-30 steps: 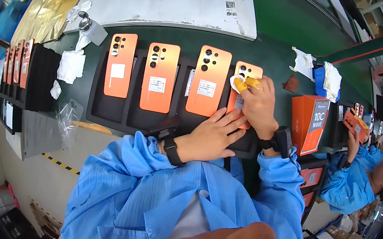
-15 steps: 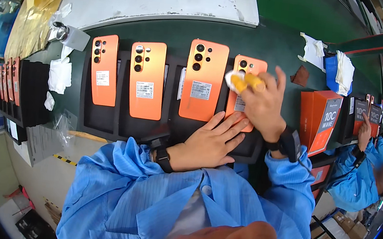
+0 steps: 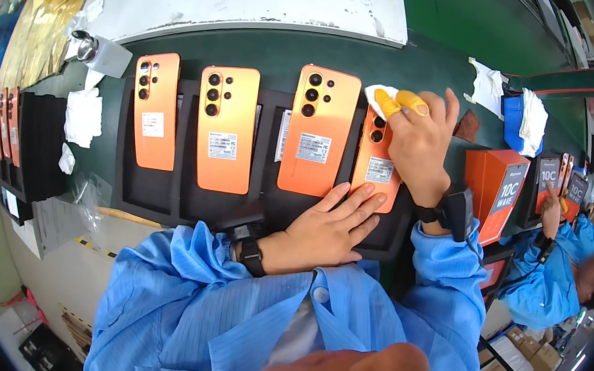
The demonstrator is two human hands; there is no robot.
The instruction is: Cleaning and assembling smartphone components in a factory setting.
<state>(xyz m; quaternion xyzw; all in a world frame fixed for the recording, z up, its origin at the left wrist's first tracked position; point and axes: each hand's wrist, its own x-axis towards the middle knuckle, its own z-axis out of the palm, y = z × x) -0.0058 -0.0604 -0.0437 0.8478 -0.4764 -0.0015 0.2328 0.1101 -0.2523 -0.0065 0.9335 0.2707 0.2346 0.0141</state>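
Observation:
Four orange phones lie back up in a row on a black foam tray (image 3: pixel 217 202): a far-left phone (image 3: pixel 153 146), a second phone (image 3: pixel 221 172), a third phone (image 3: pixel 319 123) and a rightmost phone (image 3: pixel 376 147). My left hand (image 3: pixel 329 226) lies flat, its fingertips on the lower end of the rightmost phone. My right hand (image 3: pixel 424 145), with yellow finger cots on two fingers, pinches a white cloth (image 3: pixel 376 100) against that phone's upper end by the camera lenses. The hand covers part of the phone's right side.
An orange phone box (image 3: pixel 483 182) stands to the right, near a blue holder (image 3: pixel 512 123) of white cloths. At left are a pump bottle (image 3: pixel 105 56), crumpled white cloths (image 3: pixel 83 117) and an upright phone rack (image 3: pixel 39 139). A co-worker (image 3: pixel 550 268) sits at far right.
My right hand has moved the cloth up to the phone's top end, uncovering its label. My left hand stays on the lower end. The view has shifted slightly.

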